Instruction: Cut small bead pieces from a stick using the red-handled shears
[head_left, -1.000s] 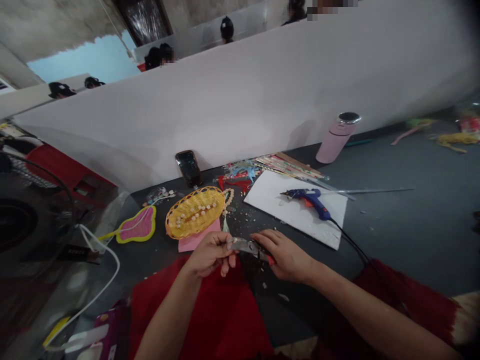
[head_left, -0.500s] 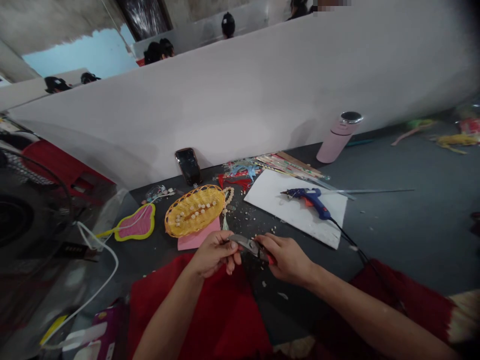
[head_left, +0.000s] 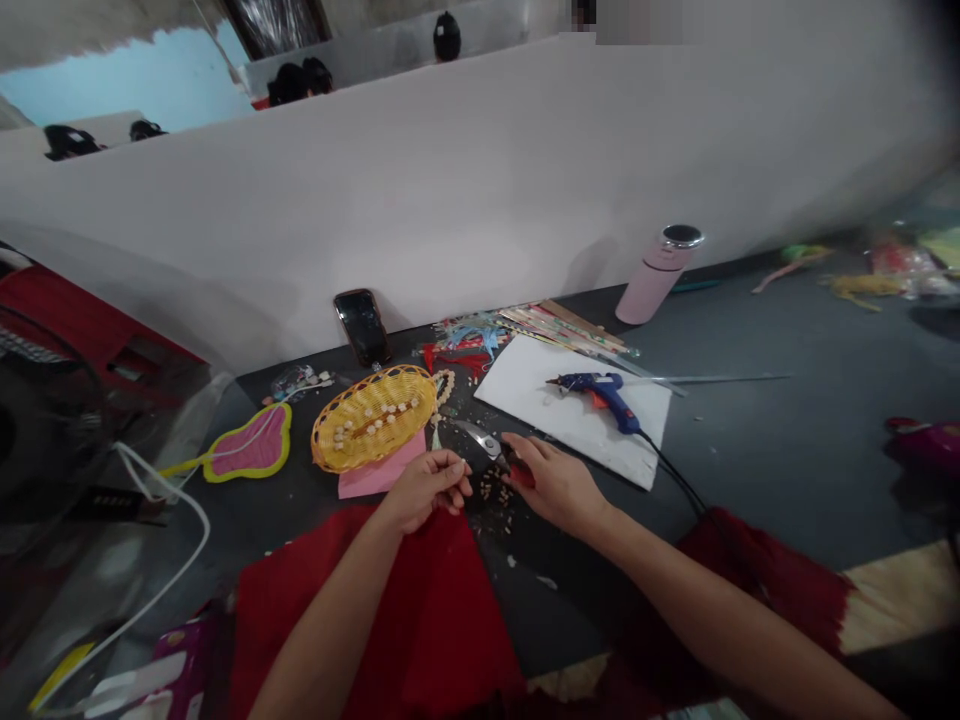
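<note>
My right hand (head_left: 559,487) is closed around the red handles of pruning shears (head_left: 487,443). Their curved silver blades point left and sit apart from my other hand. Thumb and fingers of my left hand (head_left: 429,490) are pinched together over the edge of a red cloth (head_left: 360,610); a tiny pale bit shows at the fingertips, too small to name. Small tan pieces (head_left: 496,490) lie scattered on the dark table below the shears. Just beyond my left hand, a yellow woven basket (head_left: 356,447) holds several pale beads, with a pink paper (head_left: 360,484) partly under it.
A blue glue gun (head_left: 600,388) lies on a white board (head_left: 510,385), its cord running toward me. Behind stand a pink bottle (head_left: 652,285) and a phone (head_left: 362,327) against the partition. A pink-and-yellow fan (head_left: 251,445) lies left. Heads of people show beyond the partition.
The shears have moved away from my left fingers, up and over the table, with my right hand still gripping them. My left hand has stayed pinched. The whole view has shifted slightly.
</note>
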